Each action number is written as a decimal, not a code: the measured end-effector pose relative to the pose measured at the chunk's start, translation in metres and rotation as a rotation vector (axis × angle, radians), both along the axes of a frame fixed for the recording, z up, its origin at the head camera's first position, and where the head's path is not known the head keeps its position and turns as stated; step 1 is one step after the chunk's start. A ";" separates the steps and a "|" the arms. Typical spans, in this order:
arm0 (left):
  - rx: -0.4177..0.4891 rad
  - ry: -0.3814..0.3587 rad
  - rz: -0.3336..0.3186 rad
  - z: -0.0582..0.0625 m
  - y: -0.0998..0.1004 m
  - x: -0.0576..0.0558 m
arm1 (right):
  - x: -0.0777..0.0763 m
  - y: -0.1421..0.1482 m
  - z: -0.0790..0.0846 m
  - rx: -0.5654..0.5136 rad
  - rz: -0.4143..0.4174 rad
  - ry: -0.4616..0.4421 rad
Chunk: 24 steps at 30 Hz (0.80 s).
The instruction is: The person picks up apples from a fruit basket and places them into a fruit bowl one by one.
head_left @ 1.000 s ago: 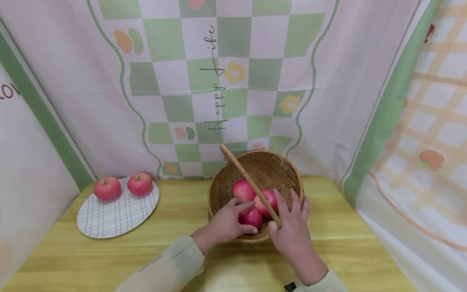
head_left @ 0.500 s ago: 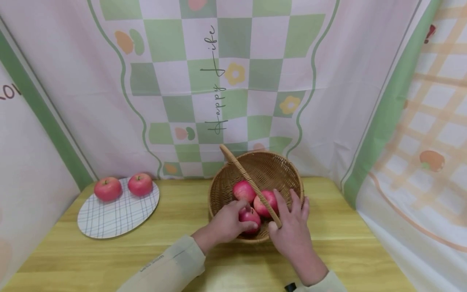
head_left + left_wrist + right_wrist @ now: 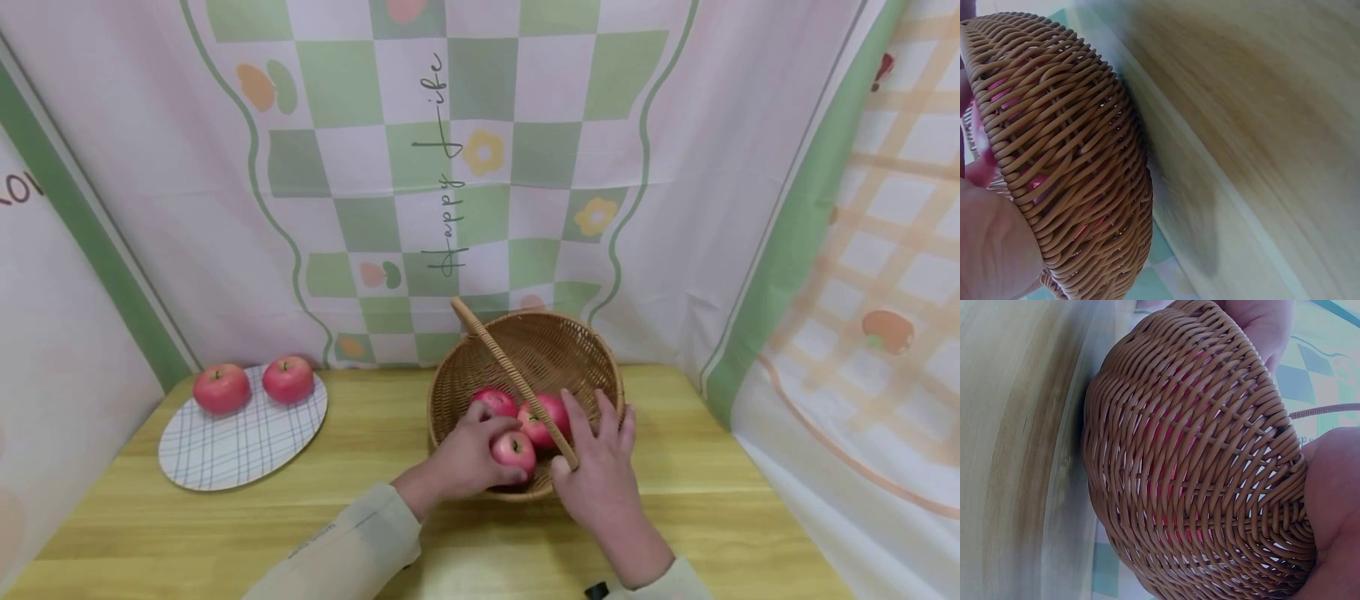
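Note:
A brown wicker basket (image 3: pixel 540 346) with an arched handle (image 3: pixel 504 358) stands on the table, three red apples inside. My left hand (image 3: pixel 465 458) reaches over the near left rim and grips the front apple (image 3: pixel 516 452), thumb in front and fingers behind. Behind that apple lie a second apple (image 3: pixel 497 402), partly under the fingers, and a third apple (image 3: pixel 553 414), crossed by the handle. My right hand (image 3: pixel 600 479) rests on the right rim, fingers spread and thumb by the handle's base. Both wrist views show mostly the woven wall (image 3: pixel 1079 150), red showing through its gaps.
Left of the basket, a round white plate (image 3: pixel 232 462) with a blue grid pattern carries two apples (image 3: pixel 222 388) at its far side. A checked cloth (image 3: pixel 480 208) hangs right behind the wooden table (image 3: pixel 360 433). Its far edge runs close behind the basket.
The front apple has turned under my left hand, its stem side now facing up. The apple behind it has shifted nearer and left, and the third slightly nearer. My right hand stays in place.

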<state>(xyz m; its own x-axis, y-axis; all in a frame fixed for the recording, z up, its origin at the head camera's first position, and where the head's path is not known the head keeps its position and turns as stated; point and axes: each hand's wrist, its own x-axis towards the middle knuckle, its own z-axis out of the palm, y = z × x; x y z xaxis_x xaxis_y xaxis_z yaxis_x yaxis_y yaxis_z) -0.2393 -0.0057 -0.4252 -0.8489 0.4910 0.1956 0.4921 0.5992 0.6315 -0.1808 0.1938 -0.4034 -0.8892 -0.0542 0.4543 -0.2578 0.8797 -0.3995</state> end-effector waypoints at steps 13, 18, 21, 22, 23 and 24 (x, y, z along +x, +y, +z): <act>-0.033 -0.022 0.024 0.004 -0.001 0.004 | 0.001 -0.001 -0.001 -0.008 0.006 0.022; -0.001 0.006 0.005 0.001 -0.001 0.005 | 0.001 -0.002 0.000 -0.003 0.008 0.032; 0.060 0.010 -0.038 0.000 -0.003 0.003 | 0.001 -0.001 0.000 0.002 0.009 0.038; 0.088 0.001 -0.057 0.000 -0.003 0.003 | 0.001 -0.001 0.000 0.003 0.009 0.038; 0.114 -0.011 -0.078 0.001 -0.004 0.002 | 0.001 -0.001 0.000 0.004 0.010 0.038; 0.135 -0.029 -0.094 0.001 -0.005 0.002 | 0.001 -0.001 0.000 0.005 0.012 0.039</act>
<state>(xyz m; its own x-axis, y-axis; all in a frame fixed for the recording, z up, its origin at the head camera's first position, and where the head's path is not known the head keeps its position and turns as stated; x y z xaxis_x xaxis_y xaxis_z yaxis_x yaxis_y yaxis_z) -0.2373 -0.0109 -0.4244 -0.8066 0.5395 0.2414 0.5224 0.4596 0.7182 -0.1798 0.1926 -0.4035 -0.8700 -0.0669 0.4884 -0.2833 0.8787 -0.3843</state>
